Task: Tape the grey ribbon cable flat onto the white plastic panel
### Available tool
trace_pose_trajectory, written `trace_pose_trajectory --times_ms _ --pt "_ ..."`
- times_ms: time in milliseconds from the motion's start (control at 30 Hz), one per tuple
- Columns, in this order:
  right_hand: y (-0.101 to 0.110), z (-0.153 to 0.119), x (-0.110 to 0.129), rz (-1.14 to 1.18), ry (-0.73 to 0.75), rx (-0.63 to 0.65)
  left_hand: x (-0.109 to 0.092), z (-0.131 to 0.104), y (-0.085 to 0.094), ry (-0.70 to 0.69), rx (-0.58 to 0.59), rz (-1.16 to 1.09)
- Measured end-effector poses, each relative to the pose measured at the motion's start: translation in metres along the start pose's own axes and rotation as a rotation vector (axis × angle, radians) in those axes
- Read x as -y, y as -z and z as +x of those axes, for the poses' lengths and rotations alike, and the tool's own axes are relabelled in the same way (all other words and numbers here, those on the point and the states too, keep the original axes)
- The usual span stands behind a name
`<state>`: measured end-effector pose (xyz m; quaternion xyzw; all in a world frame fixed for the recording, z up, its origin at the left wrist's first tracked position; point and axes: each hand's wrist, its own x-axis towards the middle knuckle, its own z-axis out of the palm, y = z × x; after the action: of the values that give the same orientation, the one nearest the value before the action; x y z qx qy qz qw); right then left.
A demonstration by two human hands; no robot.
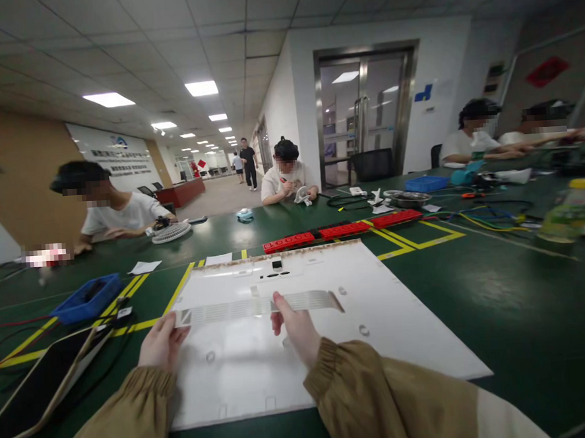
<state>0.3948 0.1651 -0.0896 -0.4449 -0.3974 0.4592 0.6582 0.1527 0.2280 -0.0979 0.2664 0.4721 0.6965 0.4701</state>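
Note:
Between my hands stretches a flat, translucent ribbon cable [238, 309] with pale stripes and a darker right end. My left hand [162, 340] pinches its left end near the left edge of the white panel [326, 369]. Thumb and fingers of my right hand [295, 324] close on the strip right of its middle, leaving the dark end free past the hand. Beneath both hands the large white panel lies flat on the green table, with small raised clips, rings and a few dark slots near its far edge.
Red power strips [343, 230] lie beyond the panel. At left are a blue tray [86, 299] and a dark-screened device [39, 380] with cables. A bottle with a yellow cap [572, 212] stands at right. Co-workers sit around the table [516, 304], one by a white fan [172, 232].

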Motion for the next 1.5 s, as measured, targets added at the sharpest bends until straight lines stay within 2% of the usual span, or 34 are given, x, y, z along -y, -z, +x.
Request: trace_pose_trajectory --times_ms 167,333,433,567,667,833,967,1067,1133,1267,1500 --pt "0.017 0.002 0.018 0.017 0.037 -0.05 0.006 -0.01 -0.009 0.024 0.095 -0.005" --pt "0.029 0.002 0.043 0.284 -0.055 -0.046 0.014 -0.032 -0.027 0.05 0.228 -0.036" --pt "0.037 0.005 0.052 0.397 -0.039 -0.121 0.019 -0.042 -0.033 0.08 0.316 -0.034" --pt "0.049 0.014 0.044 0.308 0.094 -0.197 0.021 -0.049 -0.034 0.142 0.414 0.009" --pt "0.049 0.014 0.028 0.292 0.042 -0.211 0.022 -0.059 -0.035 0.147 0.501 0.032" --pt "0.036 0.0 0.01 0.165 0.023 -0.091 0.031 -0.083 -0.047 0.16 0.624 0.082" --pt "0.032 -0.007 0.005 -0.038 0.09 0.107 0.041 -0.098 -0.055 0.142 0.712 0.114" --pt "0.033 -0.007 -0.001 -0.161 0.036 0.295 0.046 -0.105 -0.059 0.063 0.794 0.159" --pt "0.034 -0.006 -0.007 -0.209 0.014 0.362 0.047 -0.108 -0.061 0.014 0.824 0.204" --pt "0.032 -0.006 -0.011 -0.206 0.023 0.322 0.046 -0.114 -0.067 -0.043 0.799 0.279" --pt "0.028 -0.01 -0.003 -0.158 -0.026 0.214 0.046 -0.123 -0.078 -0.056 0.776 0.29"
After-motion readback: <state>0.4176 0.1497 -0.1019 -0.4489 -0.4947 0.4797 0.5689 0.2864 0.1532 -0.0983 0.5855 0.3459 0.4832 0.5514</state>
